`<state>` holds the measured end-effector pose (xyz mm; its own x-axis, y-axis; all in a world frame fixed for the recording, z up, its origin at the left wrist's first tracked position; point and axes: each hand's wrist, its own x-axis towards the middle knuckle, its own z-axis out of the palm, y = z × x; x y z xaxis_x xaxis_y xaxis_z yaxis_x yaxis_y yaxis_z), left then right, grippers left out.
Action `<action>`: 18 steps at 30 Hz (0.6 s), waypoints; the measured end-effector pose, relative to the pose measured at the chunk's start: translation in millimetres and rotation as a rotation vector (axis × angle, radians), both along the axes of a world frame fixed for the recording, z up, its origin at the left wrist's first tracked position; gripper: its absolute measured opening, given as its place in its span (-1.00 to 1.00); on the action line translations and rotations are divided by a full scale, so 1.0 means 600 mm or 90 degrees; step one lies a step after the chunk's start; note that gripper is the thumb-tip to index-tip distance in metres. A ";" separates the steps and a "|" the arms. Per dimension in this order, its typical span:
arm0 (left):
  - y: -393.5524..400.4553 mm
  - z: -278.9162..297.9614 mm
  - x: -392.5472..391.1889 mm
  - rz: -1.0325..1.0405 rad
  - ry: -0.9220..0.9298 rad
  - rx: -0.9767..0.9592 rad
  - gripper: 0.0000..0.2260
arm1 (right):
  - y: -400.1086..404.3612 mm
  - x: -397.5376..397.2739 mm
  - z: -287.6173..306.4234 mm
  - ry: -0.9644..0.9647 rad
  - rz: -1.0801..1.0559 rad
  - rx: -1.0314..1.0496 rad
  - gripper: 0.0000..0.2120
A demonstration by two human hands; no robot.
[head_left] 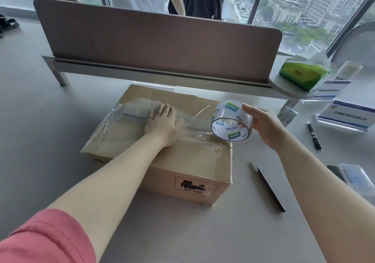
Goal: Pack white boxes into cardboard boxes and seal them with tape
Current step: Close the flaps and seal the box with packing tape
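Observation:
A closed cardboard box (182,169) lies on the grey table, its flaps folded down. Clear tape (129,110) runs along its top seam and wrinkles over the left edge. My left hand (162,122) lies flat on the taped seam, fingers spread, pressing down. My right hand (261,125) holds a roll of clear tape (231,120) just above the box's right end. A strip of tape stretches from the roll to the box top. No white boxes are in view.
A brown desk divider (154,39) stands behind the box. A green tissue pack (302,74) and acrylic sign holders (343,116) sit at right. A pen (314,136), a dark flat strip (269,189) and a clear plastic case (357,179) lie right of the box. People stand behind the divider.

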<state>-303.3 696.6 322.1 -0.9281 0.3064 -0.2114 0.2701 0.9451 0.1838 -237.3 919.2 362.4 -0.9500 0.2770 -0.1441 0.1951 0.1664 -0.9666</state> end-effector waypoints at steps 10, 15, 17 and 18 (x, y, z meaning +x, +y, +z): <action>0.026 -0.008 0.008 -0.016 -0.015 -0.023 -0.47 | 0.051 -0.002 0.028 -0.011 0.028 0.397 -0.54; 0.027 -0.011 0.005 -0.018 -0.015 -0.055 -0.46 | 0.059 0.000 -0.002 -0.172 0.053 0.453 -0.58; 0.026 -0.011 0.004 -0.021 -0.007 -0.062 -0.45 | 0.062 -0.001 -0.024 -0.209 0.058 0.455 -0.61; 0.025 -0.010 0.004 -0.022 -0.003 -0.063 -0.45 | 0.063 -0.001 -0.034 -0.215 0.059 0.460 -0.62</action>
<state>-301.1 711.8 316.0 -0.9160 0.3161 -0.2472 0.3029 0.9487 0.0907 -237.8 957.0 342.0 -0.9109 0.3331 -0.2434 0.4123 0.7581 -0.5053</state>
